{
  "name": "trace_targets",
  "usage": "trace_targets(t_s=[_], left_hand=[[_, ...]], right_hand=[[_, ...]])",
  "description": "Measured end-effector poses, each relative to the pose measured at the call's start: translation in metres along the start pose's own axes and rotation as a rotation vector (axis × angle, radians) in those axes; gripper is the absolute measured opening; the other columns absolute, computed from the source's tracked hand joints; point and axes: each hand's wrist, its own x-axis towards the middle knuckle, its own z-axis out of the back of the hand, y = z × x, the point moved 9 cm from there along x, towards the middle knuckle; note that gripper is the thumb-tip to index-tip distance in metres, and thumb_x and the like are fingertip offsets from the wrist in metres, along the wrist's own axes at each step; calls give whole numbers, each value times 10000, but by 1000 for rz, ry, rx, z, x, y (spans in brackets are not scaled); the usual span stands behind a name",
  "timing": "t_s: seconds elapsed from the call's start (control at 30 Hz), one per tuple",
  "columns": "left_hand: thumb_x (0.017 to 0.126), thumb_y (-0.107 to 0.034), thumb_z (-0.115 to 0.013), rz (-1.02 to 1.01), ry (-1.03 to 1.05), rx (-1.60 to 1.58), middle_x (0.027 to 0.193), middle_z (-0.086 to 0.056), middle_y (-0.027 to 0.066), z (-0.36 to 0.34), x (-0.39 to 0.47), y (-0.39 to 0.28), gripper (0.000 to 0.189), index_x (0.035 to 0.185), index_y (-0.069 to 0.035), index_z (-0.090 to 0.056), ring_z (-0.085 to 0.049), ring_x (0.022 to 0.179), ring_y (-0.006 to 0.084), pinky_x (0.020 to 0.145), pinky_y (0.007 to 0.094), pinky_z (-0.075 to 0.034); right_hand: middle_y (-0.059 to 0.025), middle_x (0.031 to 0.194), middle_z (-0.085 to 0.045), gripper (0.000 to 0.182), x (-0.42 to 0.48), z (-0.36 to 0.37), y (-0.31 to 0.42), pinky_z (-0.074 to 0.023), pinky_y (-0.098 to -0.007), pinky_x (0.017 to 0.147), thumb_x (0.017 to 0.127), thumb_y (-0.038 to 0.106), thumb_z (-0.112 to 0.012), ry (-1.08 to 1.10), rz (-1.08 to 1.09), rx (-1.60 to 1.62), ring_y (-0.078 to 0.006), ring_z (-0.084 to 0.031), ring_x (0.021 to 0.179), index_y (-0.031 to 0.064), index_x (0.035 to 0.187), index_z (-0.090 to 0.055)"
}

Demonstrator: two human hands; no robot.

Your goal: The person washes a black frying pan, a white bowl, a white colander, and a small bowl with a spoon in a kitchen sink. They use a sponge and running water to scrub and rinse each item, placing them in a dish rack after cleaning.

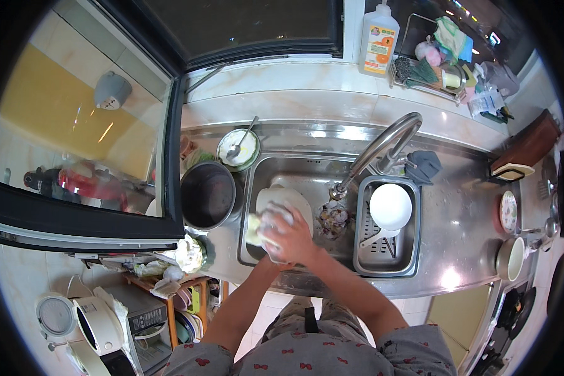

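Observation:
My right hand (pixel 293 237) is over the left part of the steel sink (pixel 289 174), blurred and covered in white suds. It grips a pale yellow sponge or cloth (pixel 253 230), which sticks out to the left of the fingers. My left hand (pixel 283 266) lies under the right one and is mostly hidden; whatever it holds cannot be made out. Below both hands a pale, rounded basin or dish (pixel 282 193) rests in the sink. Food scraps (pixel 333 220) sit at the drain, right of my hands, beneath the faucet (pixel 380 145).
A drain basket (pixel 358 263) with a white bowl (pixel 390 207) occupies the sink's right side. To the left stand a dark pot (pixel 208 195) and a bowl with a spoon (pixel 237 149). A grey cloth (pixel 423 168) lies by the faucet. An open window frame (pixel 174 141) juts in.

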Motion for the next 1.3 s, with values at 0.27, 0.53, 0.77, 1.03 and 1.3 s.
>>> trace_targets(t_s=[0.27, 0.53, 0.77, 1.03, 1.3], left_hand=[[884, -256, -591, 154, -148, 78, 1081, -624, 118, 2, -12, 1, 346, 1173, -72, -543, -611, 969, 246, 880, 371, -506], [852, -67, -646, -592, -650, 767, 1007, -653, 109, 40, -8, -68, 276, 1107, -31, -546, -631, 896, 222, 827, 356, -505], [867, 22, -590, -666, -723, 1143, 1064, -623, 80, 67, -2, -83, 302, 1151, -37, -509, -593, 965, 179, 879, 330, -459], [814, 54, -547, -759, -645, 1654, 1057, -657, 103, 14, 20, -102, 443, 1235, -84, -534, -649, 884, 251, 809, 365, -495], [739, 47, -518, -484, -265, 2824, 1122, -642, 121, -135, 64, -73, 467, 1162, -140, -581, -659, 848, 340, 708, 454, -534]], right_hand=[[-41, 1051, -626, 325, -92, -94, -184, -519, -415, 799, 909, 364, -515, 27, -1255, 1026, -222, -632, 934, 100, 1069, -616], [-93, 1123, -598, 356, -178, -118, -98, -545, -459, 740, 958, 359, -421, -406, -1800, 1711, -256, -631, 949, 134, 1207, -541], [-104, 1124, -580, 324, -208, -38, -142, -539, -430, 744, 940, 286, -530, -323, -1687, 1433, -249, -634, 942, 135, 1222, -482], [-135, 1215, -488, 443, -251, 129, -231, -443, -351, 945, 822, 105, -650, -200, -1008, 8, -300, -525, 1118, 39, 1220, -466], [-141, 1109, -632, 479, -176, 230, -262, -451, -450, 864, 873, 238, -584, -269, -1060, -421, -340, -588, 1058, 72, 1304, -455]])
